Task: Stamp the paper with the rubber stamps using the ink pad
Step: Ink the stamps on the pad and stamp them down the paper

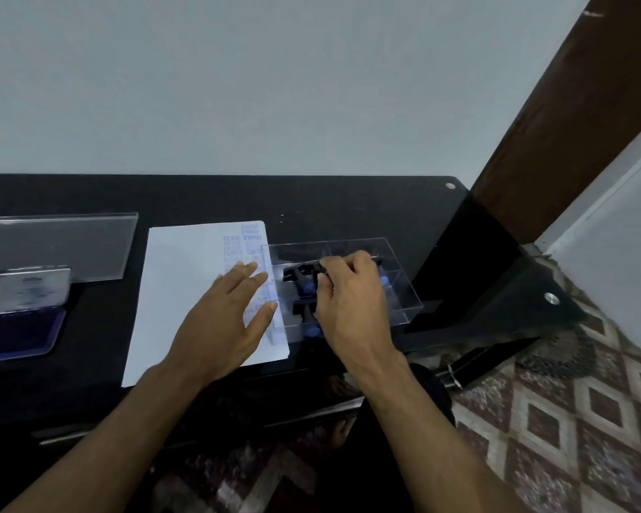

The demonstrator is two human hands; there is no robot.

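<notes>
A white sheet of paper (186,290) lies on the black table, with blue stamp marks along its right edge. My left hand (226,320) rests flat on the paper's right side, fingers spread. Right of the paper stands a clear plastic box (396,275) holding black rubber stamps with blue knobs. My right hand (348,301) reaches into the box and pinches a black stamp (304,272) between thumb and fingers. The open ink pad (19,327), blue with its lid raised, sits at the far left.
A clear lid (71,242) lies behind the ink pad at the back left. The black glass table (348,201) ends at the right, beside a dark wooden post (555,124). A patterned floor (570,420) shows below the table's right corner.
</notes>
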